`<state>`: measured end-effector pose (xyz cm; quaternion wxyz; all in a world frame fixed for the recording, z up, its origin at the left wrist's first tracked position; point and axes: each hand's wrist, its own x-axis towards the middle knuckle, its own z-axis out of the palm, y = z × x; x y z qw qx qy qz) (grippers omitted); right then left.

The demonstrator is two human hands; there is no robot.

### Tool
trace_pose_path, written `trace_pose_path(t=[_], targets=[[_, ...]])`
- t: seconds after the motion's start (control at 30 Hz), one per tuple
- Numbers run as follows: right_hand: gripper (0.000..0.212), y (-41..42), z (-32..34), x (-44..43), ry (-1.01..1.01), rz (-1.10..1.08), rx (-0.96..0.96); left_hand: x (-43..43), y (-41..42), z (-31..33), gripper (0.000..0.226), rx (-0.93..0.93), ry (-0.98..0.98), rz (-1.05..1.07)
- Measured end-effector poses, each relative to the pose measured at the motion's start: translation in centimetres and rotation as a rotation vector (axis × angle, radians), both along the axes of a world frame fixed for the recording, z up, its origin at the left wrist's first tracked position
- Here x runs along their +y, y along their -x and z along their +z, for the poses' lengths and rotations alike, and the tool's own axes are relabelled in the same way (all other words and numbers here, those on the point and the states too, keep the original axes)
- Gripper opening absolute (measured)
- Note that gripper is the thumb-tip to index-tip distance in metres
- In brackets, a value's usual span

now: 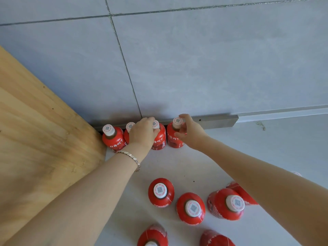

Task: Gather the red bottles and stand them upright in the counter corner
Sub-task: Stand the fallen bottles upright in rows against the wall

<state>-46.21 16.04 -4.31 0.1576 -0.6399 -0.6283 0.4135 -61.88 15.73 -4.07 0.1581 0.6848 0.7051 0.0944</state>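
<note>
Several red bottles with white caps stand upright in a row along the back wall, starting in the counter corner with one bottle [112, 137]. My left hand [142, 133] grips the third bottle in the row [159, 140] at its neck and partly hides the second bottle [128, 132]. My right hand [189, 132] holds the fourth bottle [173, 139] by its cap and neck. Closer to me, several more red bottles stand loose on the counter, among them one bottle [161, 192], a second [191, 208] and a third [226, 204].
A wooden panel [39, 139] forms the left wall of the corner. Grey tiled wall [195, 68] rises behind, with a metal strip [216, 120] along its base. The white counter [177, 164] lies between the row and the loose bottles.
</note>
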Motion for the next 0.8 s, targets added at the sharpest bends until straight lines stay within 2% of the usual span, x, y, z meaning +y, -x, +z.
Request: trace_pose_path(t=[0.1, 0.2, 0.33, 0.43, 0.53, 0.67, 0.8], targets=[[0.069, -0.9, 0.3, -2.2, 0.025, 0.074, -0.035, -0.7, -0.2, 0.4, 0.044, 0.0, 0.023, -0.011], [0.066, -0.8, 0.9, -5.2, -0.011, 0.172, -0.162, -2.4, -0.3, 0.7, 0.054, -0.05, 0.001, -0.013], [0.062, 1.9, 2.3, -10.7, 0.075, 0.576, -0.306, -5.4, 0.4, 0.9, 0.047, -0.063, -0.001, -0.033], [0.056, 3.6, 1.7, -12.5, 0.0, 0.701, -0.462, -7.2, 1.4, 0.8, 0.039, -0.058, 0.028, -0.03], [0.045, 3.7, 0.9, -12.1, 0.04, 0.548, -0.351, -8.3, 2.3, 0.9, 0.034, -0.049, 0.045, -0.024], [0.033, 1.0, 0.8, -10.2, 0.088, 0.133, -0.131, -8.4, 2.1, 1.1, 0.03, -0.038, 0.03, -0.06], [0.03, -3.3, 1.4, -6.9, 0.009, -0.126, -0.146, -6.6, 0.3, 1.3, 0.038, 0.008, -0.059, -0.134]])
